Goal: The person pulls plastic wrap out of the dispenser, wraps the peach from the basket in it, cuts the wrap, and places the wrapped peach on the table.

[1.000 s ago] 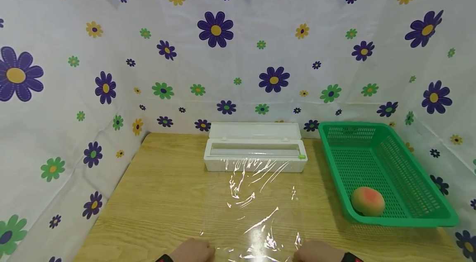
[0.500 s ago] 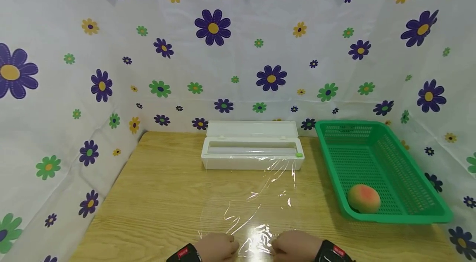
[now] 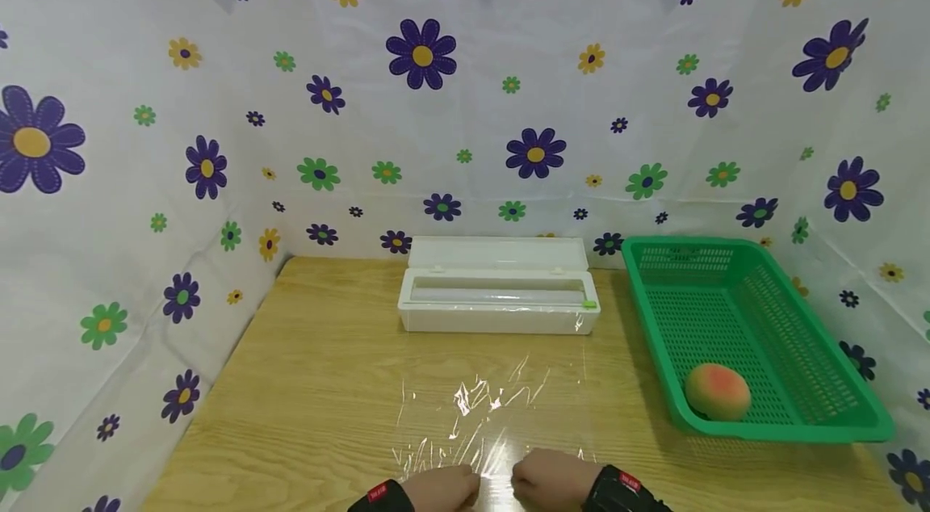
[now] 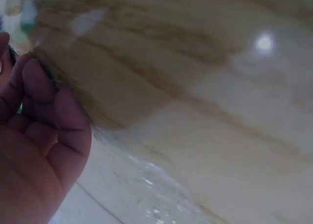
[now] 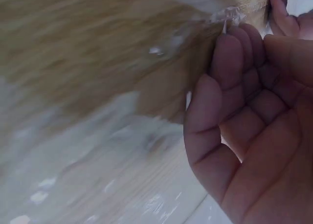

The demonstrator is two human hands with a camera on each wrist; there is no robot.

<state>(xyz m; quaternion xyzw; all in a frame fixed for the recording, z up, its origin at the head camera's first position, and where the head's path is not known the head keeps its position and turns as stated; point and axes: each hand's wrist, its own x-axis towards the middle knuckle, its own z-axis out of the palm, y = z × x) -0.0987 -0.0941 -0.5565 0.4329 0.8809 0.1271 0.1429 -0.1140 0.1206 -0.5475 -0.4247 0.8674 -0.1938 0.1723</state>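
The left hand [image 3: 443, 488] and right hand [image 3: 555, 480] pinch the near edge of the clear, glossy plastic film [image 3: 472, 399] over the wood-grain counter [image 3: 320, 350]; it stretches far toward the white rectangular box [image 3: 497, 321], whose long axis runs left to right, neither hand clearly nearer.

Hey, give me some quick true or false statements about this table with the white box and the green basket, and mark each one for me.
1. The white box has its lid raised. True.
2. A peach lies in the green basket. True.
3. The green basket stands left of the white box in the head view. False: it stands to the right.
4. The left hand and the right hand both hold clear film. True.
5. The clear film is wrapped around the peach. False: it stretches over the wooden table, between the hands and the white box.
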